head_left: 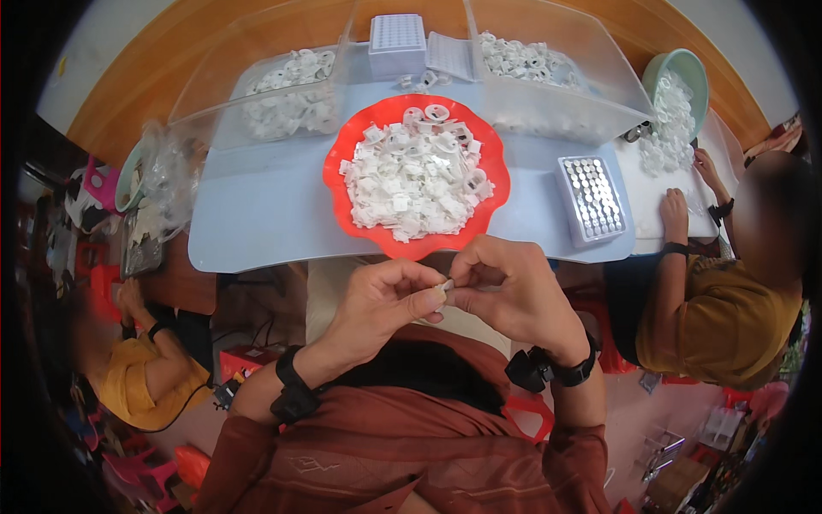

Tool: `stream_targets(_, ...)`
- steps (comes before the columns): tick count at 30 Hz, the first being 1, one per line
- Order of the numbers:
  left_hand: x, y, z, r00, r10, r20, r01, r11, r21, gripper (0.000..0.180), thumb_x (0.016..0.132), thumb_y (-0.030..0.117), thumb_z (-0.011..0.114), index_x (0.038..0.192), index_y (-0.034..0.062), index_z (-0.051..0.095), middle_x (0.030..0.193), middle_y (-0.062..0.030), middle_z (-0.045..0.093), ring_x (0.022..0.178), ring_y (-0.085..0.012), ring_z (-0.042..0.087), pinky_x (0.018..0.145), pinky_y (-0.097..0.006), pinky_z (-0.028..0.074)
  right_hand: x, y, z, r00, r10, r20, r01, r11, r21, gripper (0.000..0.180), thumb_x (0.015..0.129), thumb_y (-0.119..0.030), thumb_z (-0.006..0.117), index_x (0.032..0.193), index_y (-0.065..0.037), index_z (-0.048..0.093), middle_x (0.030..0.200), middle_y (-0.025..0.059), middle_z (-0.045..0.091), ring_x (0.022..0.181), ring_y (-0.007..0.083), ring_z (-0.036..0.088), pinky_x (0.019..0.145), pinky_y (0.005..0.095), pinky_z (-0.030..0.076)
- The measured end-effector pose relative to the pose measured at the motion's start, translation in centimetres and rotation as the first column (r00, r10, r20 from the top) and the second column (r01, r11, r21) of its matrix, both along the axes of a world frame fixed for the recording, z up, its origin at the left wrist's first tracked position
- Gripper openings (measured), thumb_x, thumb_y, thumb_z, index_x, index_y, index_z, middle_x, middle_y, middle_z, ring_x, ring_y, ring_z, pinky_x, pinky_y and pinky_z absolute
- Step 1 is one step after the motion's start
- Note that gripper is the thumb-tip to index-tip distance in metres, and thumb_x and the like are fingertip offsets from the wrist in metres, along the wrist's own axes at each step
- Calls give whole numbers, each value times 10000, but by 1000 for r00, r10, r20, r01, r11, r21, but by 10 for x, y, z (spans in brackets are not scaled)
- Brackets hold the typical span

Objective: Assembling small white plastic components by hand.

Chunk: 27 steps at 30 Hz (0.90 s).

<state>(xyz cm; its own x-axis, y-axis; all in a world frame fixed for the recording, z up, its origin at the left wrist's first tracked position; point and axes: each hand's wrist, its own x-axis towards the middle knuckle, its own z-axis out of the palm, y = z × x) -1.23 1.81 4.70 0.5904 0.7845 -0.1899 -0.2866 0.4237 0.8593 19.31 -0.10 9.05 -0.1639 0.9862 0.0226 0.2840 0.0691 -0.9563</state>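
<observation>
Both hands meet just in front of the table's near edge, below a red scalloped tray [336,184]. Between the fingertips is a small white plastic piece [446,285], mostly covered by the fingers. My left hand [390,300] pinches it between thumb and index finger. From the other side, my right hand [505,291] has its thumb and bent fingers closed at the same piece. Heaped in the red tray are many small white plastic parts [411,180], some of them round rings. The exact shape of the held piece is too small to make out.
Clear bins [556,111] with white parts stand at the back, beside a white box stack [397,47]. A rack of silvery round pieces [592,199] sits at the right on the blue table [257,214]. People in yellow work at left and right, near a green basin [685,73].
</observation>
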Motion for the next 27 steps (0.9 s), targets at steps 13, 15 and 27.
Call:
stream_targets(13,-5,-2,1,997,-67,45,73,986,-152,204,951,70,664,1124,-32,634,1041,-117,681,895,-167,692,806,-328,628,48,-19,-5,982,-190,22,185,973,137,117,825,-2,754,911,-4,675,823,48,662,714,124,624,665,269,506)
stream_targets(15,-3,0,2,997,-72,35,78,981,-180,204,950,80,669,1123,-22,637,1044,-108,683,897,-156,690,811,-329,632,77,-22,-6,860,-473,190,426,871,243,109,825,14,735,918,0,681,832,58,659,696,132,616,648,268,495)
stream_targets(27,2,-7,1,994,-103,43,109,976,-188,187,943,70,673,1110,-8,645,1037,-88,683,933,-150,682,814,-348,633,178,-5,-43,437,-669,602,542,729,417,193,867,-174,710,1019,-61,751,872,124,670,746,304,651,704,379,500)
